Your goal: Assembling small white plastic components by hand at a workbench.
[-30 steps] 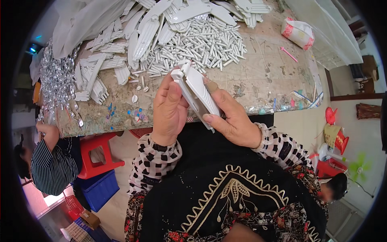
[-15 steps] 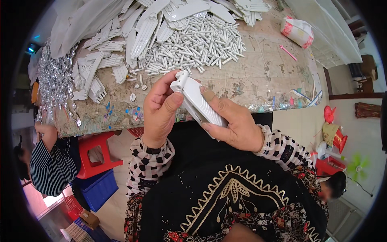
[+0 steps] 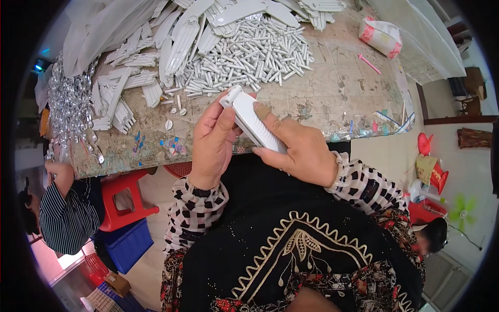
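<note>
A long white plastic part, with a ridged face and a small hinge-like end, is held between both hands just above the table's near edge. My left hand grips its upper, hinge-like end, thumb on the near side and fingers behind. My right hand is closed round the ridged lower end, the thumb underneath and a finger with a tan wrap along the top. Beyond the hands lies a heap of short white plastic pins. Behind my fingers, the part's far side is hidden.
Flat white plastic pieces pile up at the far left, near a bunch of shiny silvery strips. A tissue pack and pink stick lie far right. Another person's striped sleeve is beside a red stool.
The white part's two long halves, spread apart before, now lie closer together. My left hand has shifted slightly right along with it, and my right hand's grip has drawn inward.
</note>
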`<state>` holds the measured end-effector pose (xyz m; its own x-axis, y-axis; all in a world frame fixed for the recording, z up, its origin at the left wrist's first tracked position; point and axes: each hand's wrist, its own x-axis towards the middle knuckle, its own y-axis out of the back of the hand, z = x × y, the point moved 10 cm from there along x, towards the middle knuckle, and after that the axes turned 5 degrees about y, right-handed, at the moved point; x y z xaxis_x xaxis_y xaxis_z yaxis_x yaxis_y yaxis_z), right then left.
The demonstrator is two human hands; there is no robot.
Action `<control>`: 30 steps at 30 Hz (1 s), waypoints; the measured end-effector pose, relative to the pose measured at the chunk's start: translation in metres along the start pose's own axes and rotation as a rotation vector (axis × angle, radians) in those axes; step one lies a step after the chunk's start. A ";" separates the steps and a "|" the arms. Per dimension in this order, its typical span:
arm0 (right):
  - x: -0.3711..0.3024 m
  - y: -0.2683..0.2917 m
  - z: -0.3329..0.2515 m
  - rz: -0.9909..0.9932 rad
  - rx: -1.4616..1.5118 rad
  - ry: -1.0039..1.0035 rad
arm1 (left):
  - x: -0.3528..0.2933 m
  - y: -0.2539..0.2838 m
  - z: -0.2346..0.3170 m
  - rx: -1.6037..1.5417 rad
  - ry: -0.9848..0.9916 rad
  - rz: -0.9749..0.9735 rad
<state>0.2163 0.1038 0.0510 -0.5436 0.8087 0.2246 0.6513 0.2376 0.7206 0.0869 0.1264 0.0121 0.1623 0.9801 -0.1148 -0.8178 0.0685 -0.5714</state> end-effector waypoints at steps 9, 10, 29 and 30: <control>0.009 0.000 -0.007 -0.025 -0.176 0.042 | 0.002 -0.016 0.001 0.048 -0.010 -0.010; 0.008 -0.004 -0.004 -0.096 -0.139 0.017 | 0.002 -0.017 0.004 0.047 -0.008 -0.012; 0.002 0.047 -0.011 0.005 0.197 0.296 | -0.024 -0.050 -0.030 1.004 0.197 -0.531; 0.003 0.048 -0.011 0.004 0.196 0.294 | -0.025 -0.046 -0.030 1.003 0.198 -0.531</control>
<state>0.2401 0.1116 0.0931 -0.6513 0.6270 0.4274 0.7277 0.3566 0.5858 0.1371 0.0935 0.0168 0.6292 0.7426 -0.2295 -0.6771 0.6686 0.3073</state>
